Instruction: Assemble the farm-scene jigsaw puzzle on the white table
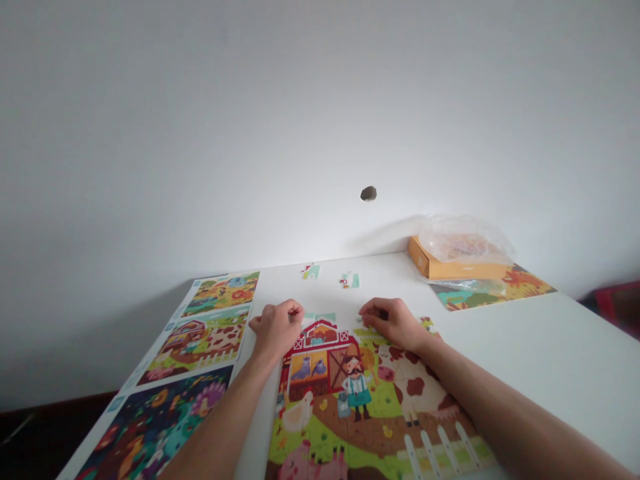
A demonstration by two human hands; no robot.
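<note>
Right-hand fingers (371, 311) together at the top edge of the farm jigsaw puzzle (350, 407); left-hand fingers (294, 311) curled just beside the barn roof (321, 331). Can't tell if either holds a piece. Loose puzzle piece (351, 280) lies straight ahead beyond that edge, right hand nearer.

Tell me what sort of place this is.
Probably a room at home used for play or hobbies, though I can't rule out a classroom. A cartoon farm jigsaw puzzle lies on a white table, beside printed picture sheets and an orange box, against a plain white wall.
</note>
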